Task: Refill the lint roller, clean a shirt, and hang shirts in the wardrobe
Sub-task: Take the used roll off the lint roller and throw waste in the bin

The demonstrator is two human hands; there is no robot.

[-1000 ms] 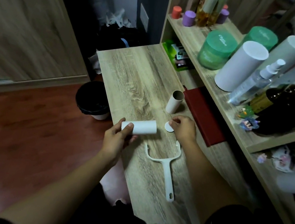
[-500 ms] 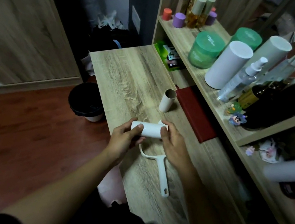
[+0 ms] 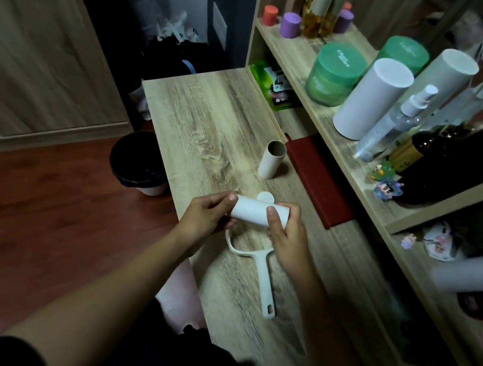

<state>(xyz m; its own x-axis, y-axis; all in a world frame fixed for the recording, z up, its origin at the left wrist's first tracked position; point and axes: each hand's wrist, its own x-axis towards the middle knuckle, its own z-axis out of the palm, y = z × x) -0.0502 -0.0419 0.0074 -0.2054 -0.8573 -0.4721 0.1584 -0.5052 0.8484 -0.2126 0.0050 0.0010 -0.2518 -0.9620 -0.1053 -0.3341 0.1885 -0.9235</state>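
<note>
Hands hold white cylindrical paper refill roll (image 3: 253, 211) horizontally above light wood-grain counter (image 3: 211, 126). Left hand (image 3: 208, 216) fingers wrapped around left end; right hand (image 3: 284, 233) fingers closed around right end, thumb on top. White plastic lint roller handle frame (image 3: 262, 270) lies flat on counter just below hands, fork end toward roll. Small white round cap (image 3: 265, 196) on counter just behind roll. Empty brown cardboard tube (image 3: 272, 160) stands upright farther back, beside dark red flat book (image 3: 318, 178).
</note>
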